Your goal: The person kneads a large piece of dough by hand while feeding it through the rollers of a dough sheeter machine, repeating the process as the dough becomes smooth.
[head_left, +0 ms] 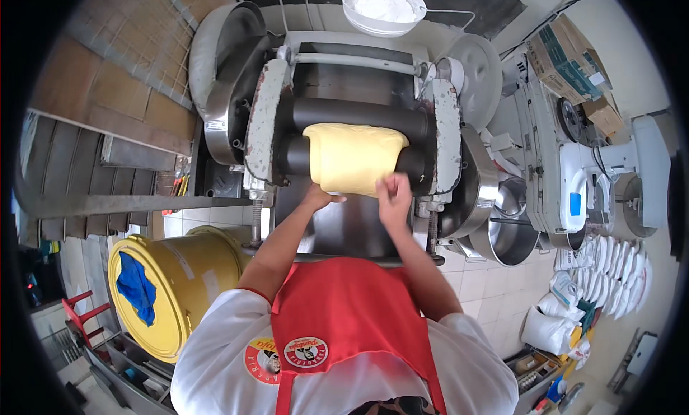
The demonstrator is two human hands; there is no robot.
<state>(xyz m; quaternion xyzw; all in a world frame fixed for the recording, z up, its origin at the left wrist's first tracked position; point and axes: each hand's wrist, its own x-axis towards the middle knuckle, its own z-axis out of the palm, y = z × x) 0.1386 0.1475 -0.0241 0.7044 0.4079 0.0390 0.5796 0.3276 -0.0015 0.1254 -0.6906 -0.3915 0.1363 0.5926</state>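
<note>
A pale yellow sheet of dough (357, 160) drapes over the dark rollers of a dough sheeter (359, 113) in front of me. Its lower edge hangs toward me. My left hand (321, 198) is at the lower left corner of the dough, thumb stretched out and the other fingers partly hidden by the sheet. At the lower right corner, my right hand (394, 195) has its fingers curled against the dough's edge, seemingly pinching it. Below the rollers, the machine's metal tray (344, 232) slopes toward my red apron (352, 307).
A bowl of white flour (384, 9) sits in a wire holder above the machine. To the left stand a yellow lidded barrel (179, 264) and metal racks (86, 171). Mixer bowls (508, 239), a white mixer (574, 189), cardboard boxes (567, 59) and stacked white sacks (617, 275) occupy the right.
</note>
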